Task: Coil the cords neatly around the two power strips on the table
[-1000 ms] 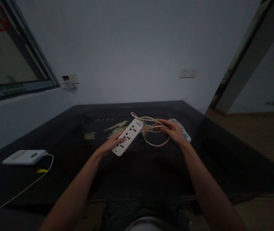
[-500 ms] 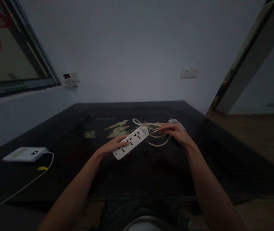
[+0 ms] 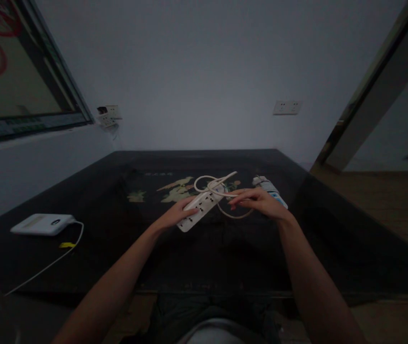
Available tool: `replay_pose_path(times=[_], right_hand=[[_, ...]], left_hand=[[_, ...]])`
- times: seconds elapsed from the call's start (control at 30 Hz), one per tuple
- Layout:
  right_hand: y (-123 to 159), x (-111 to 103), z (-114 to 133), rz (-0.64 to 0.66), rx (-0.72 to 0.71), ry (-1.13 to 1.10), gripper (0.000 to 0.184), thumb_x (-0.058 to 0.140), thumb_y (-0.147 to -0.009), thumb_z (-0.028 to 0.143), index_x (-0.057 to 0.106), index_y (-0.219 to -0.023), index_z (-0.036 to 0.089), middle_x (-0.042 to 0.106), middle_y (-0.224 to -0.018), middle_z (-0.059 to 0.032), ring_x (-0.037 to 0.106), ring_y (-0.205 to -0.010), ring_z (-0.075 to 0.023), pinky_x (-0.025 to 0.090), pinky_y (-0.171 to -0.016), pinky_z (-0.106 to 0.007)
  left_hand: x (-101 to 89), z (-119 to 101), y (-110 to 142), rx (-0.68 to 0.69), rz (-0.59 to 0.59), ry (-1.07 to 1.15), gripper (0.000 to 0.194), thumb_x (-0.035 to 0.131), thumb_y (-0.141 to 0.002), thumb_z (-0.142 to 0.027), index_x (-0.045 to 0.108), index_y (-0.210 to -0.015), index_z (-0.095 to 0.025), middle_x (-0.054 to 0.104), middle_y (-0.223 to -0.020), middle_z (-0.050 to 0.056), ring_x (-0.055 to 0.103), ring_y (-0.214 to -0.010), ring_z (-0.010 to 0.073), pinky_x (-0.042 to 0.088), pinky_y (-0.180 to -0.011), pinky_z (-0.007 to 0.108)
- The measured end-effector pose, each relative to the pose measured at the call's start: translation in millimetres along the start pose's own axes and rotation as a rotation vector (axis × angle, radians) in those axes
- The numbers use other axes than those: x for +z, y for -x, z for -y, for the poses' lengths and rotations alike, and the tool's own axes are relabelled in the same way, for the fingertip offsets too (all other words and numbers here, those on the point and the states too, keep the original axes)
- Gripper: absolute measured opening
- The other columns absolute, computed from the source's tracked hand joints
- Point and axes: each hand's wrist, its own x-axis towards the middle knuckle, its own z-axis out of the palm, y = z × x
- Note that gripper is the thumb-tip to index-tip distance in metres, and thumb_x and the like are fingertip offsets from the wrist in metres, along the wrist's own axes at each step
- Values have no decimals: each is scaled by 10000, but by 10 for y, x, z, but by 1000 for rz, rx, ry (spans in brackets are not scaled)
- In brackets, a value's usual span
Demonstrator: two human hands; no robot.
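Observation:
My left hand grips a white power strip near its lower end, thumb across the socket face. The strip is tilted above the dark table, its far end pointing up and right. Its pale cord loops over that far end and runs to my right hand, whose fingers are closed on part of it. Another stretch of the cord curves below the right fingers. Just beyond the right hand lies a second white power strip with a grey cord wrapped round it and a blue patch, partly hidden by the hand.
A white power bank with a white cable lies on the table's left, a yellow tag beside it. The dark table meets a wall bearing an outlet plate. A window is at left.
The cord's loops have shifted from the right of the strip to over its far end. The second strip shows more beside my right hand. The view has turned slightly.

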Motion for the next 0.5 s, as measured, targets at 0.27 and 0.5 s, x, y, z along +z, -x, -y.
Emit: replay_pose_path(times=[0.27, 0.5], right_hand=[[-29, 77, -2, -158, -75, -112, 532, 630, -836, 282, 481, -1346, 293, 694, -1112, -57, 676, -878, -176, 497, -892, -397], [-109, 193, -59, -214, -40, 137, 418, 550, -869, 314, 521, -1274, 217, 671, -1105, -94, 638, -998, -227, 499, -889, -418]], left_hand=[[85, -36, -21, 29, -244, 104, 666, 613, -774, -475, 470, -1348, -170, 509, -1376, 108, 493, -1215, 308, 391, -1005, 409], [92, -81, -9, 33, -278, 95, 644, 625, -759, -465, 492, -1316, -168, 540, -1334, 117, 507, -1194, 308, 392, -1002, 424]])
